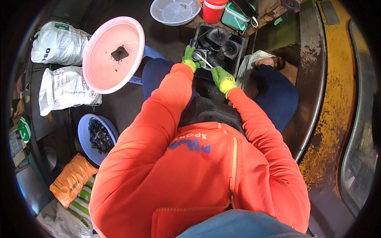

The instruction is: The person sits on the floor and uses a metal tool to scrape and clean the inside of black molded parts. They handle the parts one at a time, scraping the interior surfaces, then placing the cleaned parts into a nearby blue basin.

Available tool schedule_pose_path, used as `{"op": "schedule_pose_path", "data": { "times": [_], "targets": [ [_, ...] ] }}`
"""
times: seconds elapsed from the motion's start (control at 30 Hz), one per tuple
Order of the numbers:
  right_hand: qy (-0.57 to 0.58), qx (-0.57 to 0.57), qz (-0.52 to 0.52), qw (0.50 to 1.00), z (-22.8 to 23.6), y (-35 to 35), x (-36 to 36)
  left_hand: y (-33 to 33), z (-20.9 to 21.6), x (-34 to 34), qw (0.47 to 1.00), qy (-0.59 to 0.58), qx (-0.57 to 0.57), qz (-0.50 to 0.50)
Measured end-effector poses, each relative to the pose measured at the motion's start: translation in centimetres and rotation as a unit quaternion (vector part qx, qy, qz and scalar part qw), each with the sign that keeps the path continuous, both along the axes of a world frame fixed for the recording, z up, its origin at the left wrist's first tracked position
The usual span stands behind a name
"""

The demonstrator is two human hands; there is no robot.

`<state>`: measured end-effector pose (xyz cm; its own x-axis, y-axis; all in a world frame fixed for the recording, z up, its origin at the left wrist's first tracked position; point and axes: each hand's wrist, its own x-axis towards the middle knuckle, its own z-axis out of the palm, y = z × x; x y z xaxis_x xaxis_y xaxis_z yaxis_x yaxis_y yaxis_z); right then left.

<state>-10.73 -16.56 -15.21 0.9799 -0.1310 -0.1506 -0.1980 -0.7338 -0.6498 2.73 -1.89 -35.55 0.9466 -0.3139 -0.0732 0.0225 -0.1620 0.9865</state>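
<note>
Both my hands wear yellow-green gloves and work at the near edge of a dark rectangular crate [237, 65]. My left hand [189, 59] is closed around a black molded part [197, 55] with a round center, at the crate's near left corner. Gripped in my right hand [223, 80] is a slim pale stick-like tool [204, 61], whose far end reaches the part; its exact kind is too small to tell. Several black cup-shaped parts with square flanges [219, 36] lie in the crate beyond my hands.
To the left, a tilted pink basin [93, 35] holds one black square-flanged part [119, 54]. A blue basin [85, 137] of black pieces stands nearer. White sacks [59, 43] line the left. A white colander [174, 12], red container [213, 11] and teal box [235, 18] sit beyond the crate.
</note>
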Motion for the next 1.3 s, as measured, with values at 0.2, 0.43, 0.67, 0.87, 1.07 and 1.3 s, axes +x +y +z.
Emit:
{"op": "schedule_pose_path", "data": {
  "times": [0.2, 0.43, 0.67, 0.87, 1.07, 1.3],
  "targets": [
    [0.006, -0.027, 0.043, 0.999, -1.1, -0.3, 0.0, -0.1, -2.5, 0.2, 0.998, -0.046, -0.022, 0.023],
    [0.093, -0.048, 0.016, 0.994, -1.2, -0.1, 0.1, -0.2, -1.3, 0.4, 0.995, 0.081, -0.06, -0.006],
    [0.022, -0.004, 0.03, 0.999, -1.8, -0.2, -0.1, -0.3, 1.8, -0.6, 0.996, 0.069, -0.054, 0.0],
    [-0.049, 0.089, 0.011, 0.995, -2.1, -0.1, -0.2, -0.4, 2.0, -0.5, 0.989, -0.051, 0.137, 0.004],
    [0.071, 0.028, 0.003, 0.997, -2.4, -0.3, -0.8, -1.2, -0.8, -0.9, 0.989, 0.063, -0.128, 0.045],
    [0.128, -0.011, -0.01, 0.992, 0.2, 0.1, 0.6, -0.2, 5.8, -0.7, 0.985, -0.025, 0.171, -0.003]
  ]
}}
